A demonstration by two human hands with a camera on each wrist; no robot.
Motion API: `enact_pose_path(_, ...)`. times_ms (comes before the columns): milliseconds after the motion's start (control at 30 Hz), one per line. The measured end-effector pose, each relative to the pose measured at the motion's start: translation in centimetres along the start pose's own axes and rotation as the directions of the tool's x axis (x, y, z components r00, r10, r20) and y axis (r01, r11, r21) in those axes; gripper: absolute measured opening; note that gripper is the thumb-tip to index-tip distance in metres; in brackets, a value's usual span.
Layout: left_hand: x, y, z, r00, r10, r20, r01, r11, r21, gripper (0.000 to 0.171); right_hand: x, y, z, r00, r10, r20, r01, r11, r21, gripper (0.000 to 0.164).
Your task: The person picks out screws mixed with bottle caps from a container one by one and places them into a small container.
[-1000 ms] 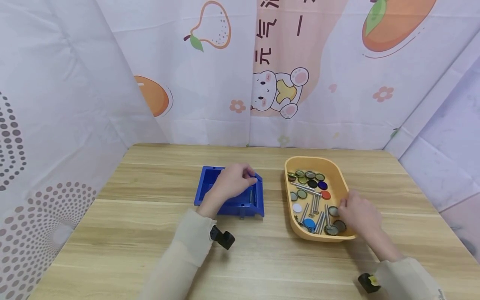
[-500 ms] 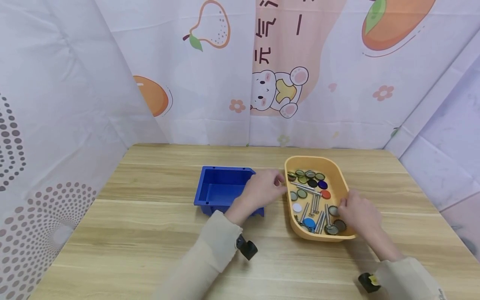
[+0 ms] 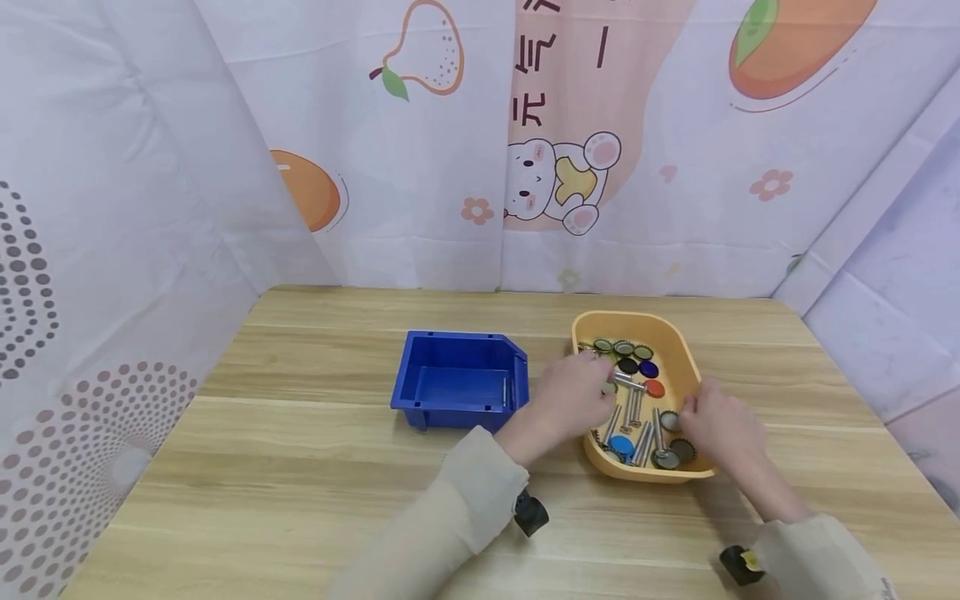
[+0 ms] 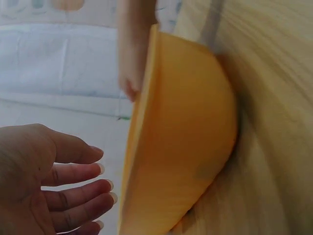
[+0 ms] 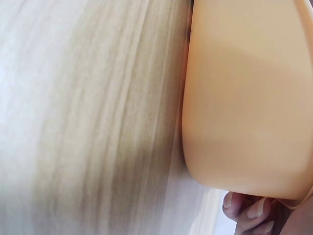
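Note:
My left hand (image 3: 570,396) hovers over the left rim of the yellow tub (image 3: 671,350). Its fingers are loosely bent with nothing between them, as the left wrist view shows. Beneath and beside it lie silver bolts (image 3: 632,408) and several bottle caps, among them a red cap (image 3: 655,389) and a blue cap (image 3: 622,447). At the tub's right side, my right hand (image 3: 723,427) grips the rim; in the right wrist view its curled fingers (image 5: 257,208) show beside the tub wall. Part of the tub's contents is hidden behind my left hand.
A blue parts bin (image 3: 450,416) stands left of the tub, with a slim silver bolt (image 3: 506,392) at its right end. Both containers rest on a wooden table (image 3: 315,467). A printed curtain (image 3: 420,183) hangs behind the table's back edge.
My left hand has moved right, from over the blue bin, across the gap, to over the yellow tub's left side. My right hand has stayed at the tub's rim.

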State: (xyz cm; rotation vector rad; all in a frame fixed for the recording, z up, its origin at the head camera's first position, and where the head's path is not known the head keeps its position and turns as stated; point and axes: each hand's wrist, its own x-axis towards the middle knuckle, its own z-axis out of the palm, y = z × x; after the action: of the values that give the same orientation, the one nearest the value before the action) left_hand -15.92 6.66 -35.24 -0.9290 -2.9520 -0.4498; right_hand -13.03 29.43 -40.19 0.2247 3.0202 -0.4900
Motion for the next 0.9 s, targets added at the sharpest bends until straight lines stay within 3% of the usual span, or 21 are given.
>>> enact_pose_path(233, 0.1, 1.4, 2.0, 0.999, 0.022, -0.025, -0.018, 0.991, 0.132, 0.01, -0.1, 0.0, 0.0, 1.0, 0.0, -0.002, 0.0, 1.0, -0.009, 0.028)
enact_pose_path(367, 0.1, 2.0, 3.2, 0.999, 0.032, -0.016, -0.028, 0.979, 0.2, 0.017, -0.1, -0.1, 0.0, 1.0, 0.005, 0.008, -0.005, 1.0, -0.008, 0.029)
enact_pose_path(600, 0.0, 3.1, 4.5, 0.996, 0.086, 0.004, -0.082, 0.939, 0.335, 0.009, 0.1, 0.1, 0.0, 1.0, 0.0, -0.004, 0.0, 1.0, -0.01, 0.03)
enact_pose_path(667, 0.1, 3.4, 4.7, 0.995, 0.095, 0.02, -0.096, 0.928, 0.36, 0.015, 0.1, 0.1, 0.0, 1.0, -0.003, -0.009, 0.003, 1.0, -0.011, 0.03)
enact_pose_path(900, 0.6, 4.0, 5.0, 0.998, 0.02, 0.057, -0.042, 0.909, 0.414, 0.019, 0.2, 0.1, -0.1, 1.0, 0.003, 0.004, -0.003, 1.0, -0.006, 0.032)
